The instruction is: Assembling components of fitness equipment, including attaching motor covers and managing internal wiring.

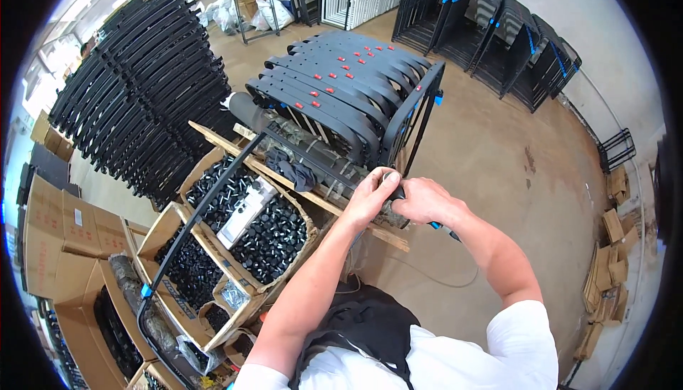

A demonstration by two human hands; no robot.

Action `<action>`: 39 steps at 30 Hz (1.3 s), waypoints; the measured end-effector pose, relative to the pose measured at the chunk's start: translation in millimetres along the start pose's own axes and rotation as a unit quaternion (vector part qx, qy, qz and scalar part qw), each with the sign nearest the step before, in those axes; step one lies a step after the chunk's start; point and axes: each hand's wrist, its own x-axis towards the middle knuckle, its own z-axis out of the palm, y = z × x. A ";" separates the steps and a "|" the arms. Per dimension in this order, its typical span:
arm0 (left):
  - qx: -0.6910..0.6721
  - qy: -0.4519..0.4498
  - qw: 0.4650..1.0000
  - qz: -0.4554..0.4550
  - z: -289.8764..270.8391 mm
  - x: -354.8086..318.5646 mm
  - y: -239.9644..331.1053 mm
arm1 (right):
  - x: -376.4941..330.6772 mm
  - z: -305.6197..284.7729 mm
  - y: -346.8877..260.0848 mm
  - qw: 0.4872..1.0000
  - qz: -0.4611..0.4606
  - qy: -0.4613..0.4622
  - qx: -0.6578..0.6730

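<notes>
Tubing (302,153), black and bent at a far-left corner, is running one straight length rightward into the fingers, that length's long axis slanting from far left toward near right, while its other length is sweeping from the corner to the near left past a blue clip (147,290); the left hand (371,194) is gripping the tubing's right end between thumb and curled fingers and is lying nearer to it, and the right hand (427,201) is holding itself just to the right, its fingers wrapping a dark piece (400,193) that is showing only between the hands. Knuckles are covering the tubing's tip, so I cannot tell whether the dark piece is touching it; blue bits (437,226) are peeking out below the right hand, too hidden to identify, and the near-left end is getting hard to follow. Below the tubing a wooden plank (217,141) is slanting the same way, a dark cloth (295,173) is lying bunched near it, and black-headed bolts (274,248) are filling a box at near left, a white carton (245,212) resting on them. Farther out, grey panels (341,70) are standing in a row, dark parts (135,91) are rising in a tall stack at far left, and black frames (455,20) are standing at far right
</notes>
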 end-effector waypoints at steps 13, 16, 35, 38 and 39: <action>-0.056 -0.024 0.998 -0.028 -3.2 3.9 -10.3 | -2.0 3.6 2.4 1.000 -0.023 0.002 -0.006; -0.052 -0.024 0.998 -0.005 -4.1 -0.4 -15.8 | -2.6 7.7 2.3 0.999 -0.037 0.008 -0.017; -0.025 -0.040 0.999 -0.015 -16.0 -4.2 -22.4 | 0.7 21.1 -18.4 0.994 0.047 -0.042 0.095; 0.019 -0.043 0.999 -0.009 -16.2 -1.1 -25.1 | 8.9 33.3 -11.6 0.991 0.056 -0.020 0.121; 0.021 -0.044 0.999 -0.006 -15.6 0.7 -26.6 | 16.6 37.0 -3.5 0.993 0.055 -0.021 0.100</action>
